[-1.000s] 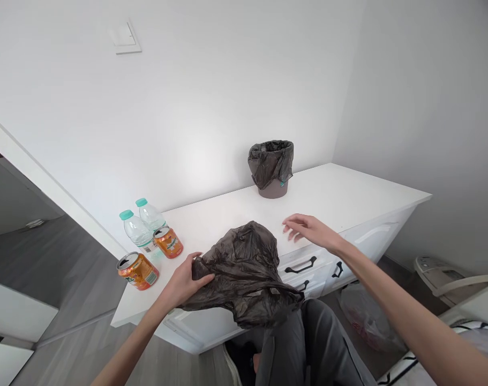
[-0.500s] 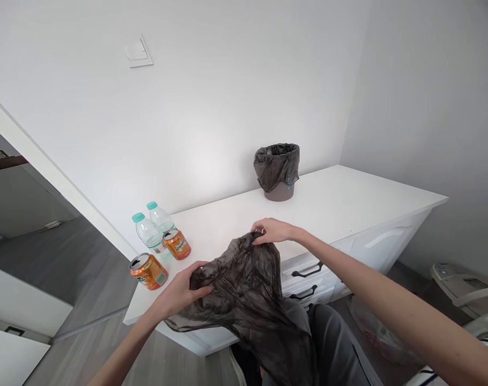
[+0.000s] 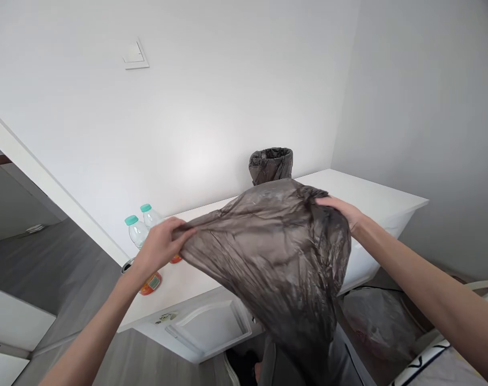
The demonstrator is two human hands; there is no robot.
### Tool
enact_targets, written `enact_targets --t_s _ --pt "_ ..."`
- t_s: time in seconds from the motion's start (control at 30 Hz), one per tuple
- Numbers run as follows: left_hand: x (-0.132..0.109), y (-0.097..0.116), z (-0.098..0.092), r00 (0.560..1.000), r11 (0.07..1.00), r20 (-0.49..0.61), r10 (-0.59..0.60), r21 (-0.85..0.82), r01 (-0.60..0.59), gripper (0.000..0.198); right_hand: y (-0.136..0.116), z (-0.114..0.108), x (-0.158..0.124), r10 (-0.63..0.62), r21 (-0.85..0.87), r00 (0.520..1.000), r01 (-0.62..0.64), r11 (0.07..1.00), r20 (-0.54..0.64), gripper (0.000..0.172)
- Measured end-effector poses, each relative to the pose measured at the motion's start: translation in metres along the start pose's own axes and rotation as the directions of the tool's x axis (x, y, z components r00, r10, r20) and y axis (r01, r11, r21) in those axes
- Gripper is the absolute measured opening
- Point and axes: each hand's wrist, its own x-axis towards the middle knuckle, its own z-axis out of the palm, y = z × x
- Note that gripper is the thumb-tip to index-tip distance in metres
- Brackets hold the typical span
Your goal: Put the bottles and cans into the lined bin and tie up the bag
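Stretching dark bag [image 3: 268,252] wider now

Single head cam, facing forward and down; dark plastic bag [image 3: 271,252] close up, white cabinet [image 3: 372,201] beyond, wall [image 3: 227,96] behind.

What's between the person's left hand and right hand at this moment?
A dark plastic bag spans the gap from the left hand to the right hand, as the head view shows.
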Motion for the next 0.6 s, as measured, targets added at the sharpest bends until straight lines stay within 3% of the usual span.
enact_targets --t_s 0.07,0.13,0.23,0.33,0.43,0.5,0.6 --pt "0.023 0.007 -0.003 0.980 0.975 -0.175 0.094 0.214 -0.055 0.032 0.016 -0.001 0.007 0.072 -0.020 0.992 -0.070 0.997 0.106 0.036" --pt "0.042 0.020 -0.006 0.944 0.929 -0.283 0.170 0.364 -0.059 0.030 0.032 0.004 0.013 0.030 -0.053 0.991 -0.024 0.998 0.127 0.043" --pt "0.053 0.057 -0.006 0.917 0.928 -0.318 0.241 0.353 -0.121 0.042 0.054 0.015 0.018 -0.097 -0.131 0.994 0.104 0.986 0.057 0.042" --pt "0.046 0.099 0.009 0.920 0.939 -0.200 0.338 0.141 -0.314 0.043 0.070 0.027 0.015 -0.122 -0.220 0.992 0.113 0.969 -0.029 0.036" --pt "0.034 0.111 0.044 0.912 0.914 0.087 0.401 -0.101 -0.392 0.049 0.076 0.038 0.002 -0.053 -0.233 0.997 0.039 0.972 -0.054 0.036" --pt "0.026 0.095 0.075 0.878 0.915 0.262 0.401 -0.168 -0.368 0.057 0.076 0.040 -0.007 0.043 -0.176 0.999 -0.042 0.984 0.002 0.039" --pt "0.016 0.047 0.117 0.856 0.927 0.358 0.372 -0.197 -0.321 0.063 0.077 0.032 -0.014 0.159 -0.061 0.984 -0.154 0.986 0.084 0.038"
